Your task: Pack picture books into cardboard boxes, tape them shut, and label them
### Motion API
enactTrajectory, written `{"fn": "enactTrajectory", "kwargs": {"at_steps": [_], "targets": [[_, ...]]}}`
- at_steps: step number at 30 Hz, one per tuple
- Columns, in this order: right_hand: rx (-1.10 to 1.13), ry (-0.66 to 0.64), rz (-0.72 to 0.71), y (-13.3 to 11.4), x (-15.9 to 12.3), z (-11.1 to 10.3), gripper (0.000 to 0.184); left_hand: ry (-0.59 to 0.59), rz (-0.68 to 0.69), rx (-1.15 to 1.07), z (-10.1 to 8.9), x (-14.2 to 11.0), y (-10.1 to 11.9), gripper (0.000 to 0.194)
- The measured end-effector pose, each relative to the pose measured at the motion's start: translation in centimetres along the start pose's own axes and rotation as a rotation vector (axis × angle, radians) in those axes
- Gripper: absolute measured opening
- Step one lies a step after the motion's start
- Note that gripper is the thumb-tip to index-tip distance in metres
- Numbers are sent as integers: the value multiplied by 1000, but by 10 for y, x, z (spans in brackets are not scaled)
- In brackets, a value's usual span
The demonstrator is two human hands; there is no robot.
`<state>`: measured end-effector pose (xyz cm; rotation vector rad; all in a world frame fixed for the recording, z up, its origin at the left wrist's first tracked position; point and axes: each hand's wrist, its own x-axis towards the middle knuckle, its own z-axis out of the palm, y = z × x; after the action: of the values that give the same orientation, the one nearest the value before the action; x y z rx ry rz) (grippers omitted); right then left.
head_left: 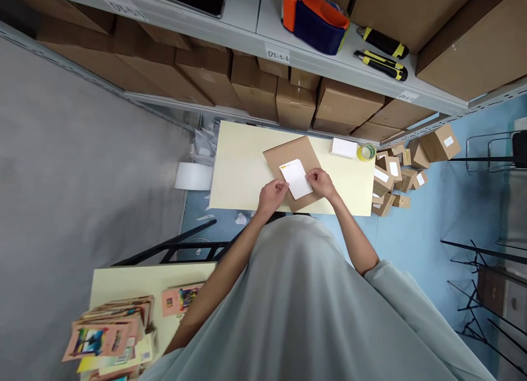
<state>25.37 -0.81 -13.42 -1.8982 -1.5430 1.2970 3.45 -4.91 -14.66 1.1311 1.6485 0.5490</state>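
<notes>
A white label (297, 180) with a small orange mark at its upper left corner is over a flat brown cardboard mailer (284, 153); I cannot tell whether it touches the surface. My left hand (273, 196) pinches the label's left edge between thumb and fingers. On the opposite side my right hand (321, 183) pinches the right edge, its wrist over the mailer. The mailer lies turned at an angle on the pale yellow table (239, 167), near the edge closest to my body.
A stack of white labels (343, 147) and a roll of tape (366, 152) sit at the table's far right. Small boxes (389, 172) are piled beyond it. A shelf (242, 18) above carries cutters (382, 62), a tape dispenser (317, 21) and cartons. Printed packets (107, 337) lie behind, left.
</notes>
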Motion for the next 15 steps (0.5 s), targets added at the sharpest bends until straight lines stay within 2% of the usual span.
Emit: {"fn": "enactTrajectory", "kwargs": {"at_steps": [4,15], "targets": [[-69,-13,6,-1,2,1,12,13,-26,99,4,3,0,24],[-247,23,12,0,12,16,17,23,-100,264,6,9,8,28]]}}
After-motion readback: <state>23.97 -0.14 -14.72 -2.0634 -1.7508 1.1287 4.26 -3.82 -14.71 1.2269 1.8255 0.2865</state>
